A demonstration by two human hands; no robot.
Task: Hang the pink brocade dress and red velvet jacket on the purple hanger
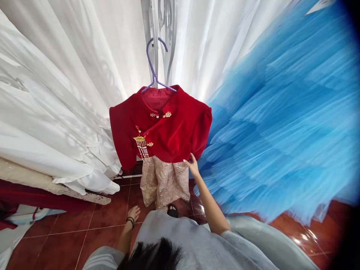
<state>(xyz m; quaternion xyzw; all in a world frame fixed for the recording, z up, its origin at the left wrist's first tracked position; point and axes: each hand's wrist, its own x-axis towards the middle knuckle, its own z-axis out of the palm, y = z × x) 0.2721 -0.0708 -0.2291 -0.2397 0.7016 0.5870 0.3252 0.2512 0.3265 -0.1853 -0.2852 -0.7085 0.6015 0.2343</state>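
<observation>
A red velvet jacket (pixel 180 127) with a stand collar, jewelled fastenings and a gold beaded tassel (pixel 141 145) hangs in front of me on a purple hanger (pixel 153 71). Below its hem shows a pale pink, shimmering skirt (pixel 165 180). My right hand (pixel 192 166) is at the jacket's lower right hem, by the cuff of the sleeve, thumb and a finger apart against the cloth. Low on the left, my left hand (pixel 133 214) hangs over the floor with its fingers loosely spread and nothing in it; a black band (pixel 130 221) circles that wrist.
White gowns (pixel 64 97) hang close on the left. A full blue tulle dress (pixel 275 123) fills the right side. Behind the hanger stands a white metal rack post (pixel 155 22). The floor (pixel 109 221) is red tile, and a black sandal (pixel 172 211) shows below the skirt.
</observation>
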